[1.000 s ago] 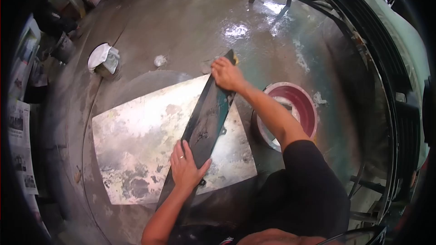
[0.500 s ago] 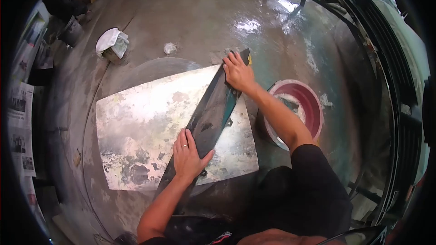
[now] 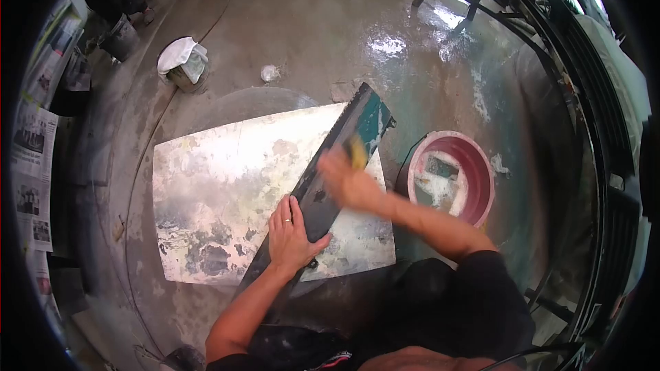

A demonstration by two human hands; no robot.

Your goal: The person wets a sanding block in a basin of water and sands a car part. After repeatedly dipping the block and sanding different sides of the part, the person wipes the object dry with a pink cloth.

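Note:
A long dark panel [image 3: 322,211] with a teal patch at its far end lies slantwise across a worn, whitish board [image 3: 227,185]. My left hand [image 3: 289,237], with a ring on one finger, rests on the panel's lower part, fingers apart over its left edge and thumb on the right. Over the middle of the panel is my right hand [image 3: 347,182], blurred by motion, closed on a yellow pad [image 3: 358,152]. The pad is at the panel's surface, below the teal patch.
Right of the board stands a pink tub [image 3: 487,185] with cloudy water and a dark item inside. A cloth-draped bucket [image 3: 184,62] and a small whitish lump [image 3: 270,73] are on the wet floor. A black rack [image 3: 584,82] lines the right; a person's dark clothing shows top left.
My right hand has moved down the panel from its far end, and the yellow pad shows more. My left hand stays in place. The view has shifted slightly.

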